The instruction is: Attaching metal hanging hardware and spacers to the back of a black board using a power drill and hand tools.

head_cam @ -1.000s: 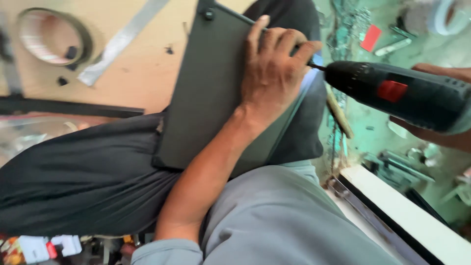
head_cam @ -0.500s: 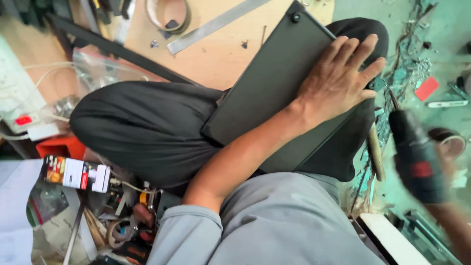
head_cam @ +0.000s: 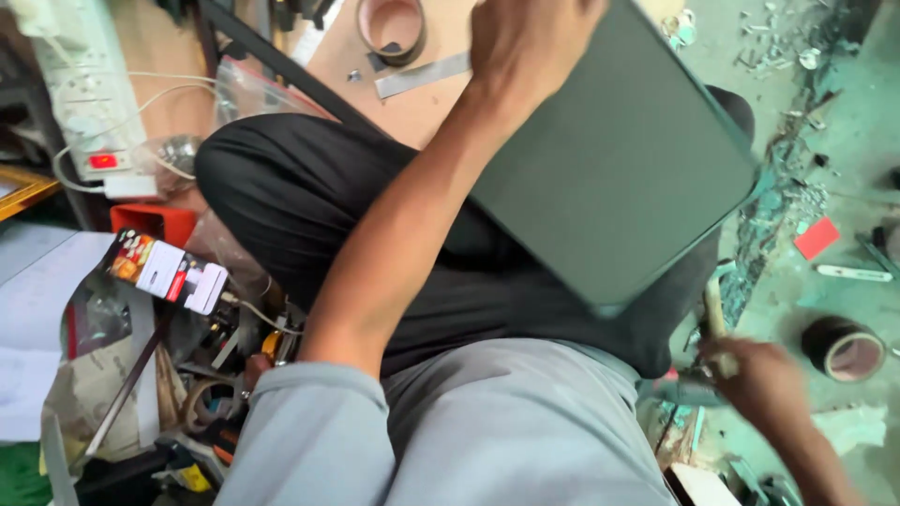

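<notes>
My left hand (head_cam: 525, 37) grips the upper edge of a flat dark green panel (head_cam: 619, 178). The panel is tilted and rests across my lap, over black trousers (head_cam: 309, 206). My right hand (head_cam: 759, 375) is low at the right, close to the floor and blurred. It lies next to a wooden handle (head_cam: 714, 314) and a grey-green object (head_cam: 680, 389). Whether its fingers hold either one is unclear. The black and red drill is out of view.
A dark tape roll (head_cam: 844, 349), a red card (head_cam: 816, 237) and a white pen-like piece (head_cam: 853, 274) lie on the green floor at right. A power strip (head_cam: 80, 84), an orange box (head_cam: 150, 220), a small carton (head_cam: 164, 270) and tool clutter crowd the left. A tape ring (head_cam: 394, 28) and a metal strip (head_cam: 422, 75) lie on the board ahead.
My left hand moved from flat on the panel to its upper edge, and the panel tilted up. My right hand dropped with the drill to the floor; the drill left view.
</notes>
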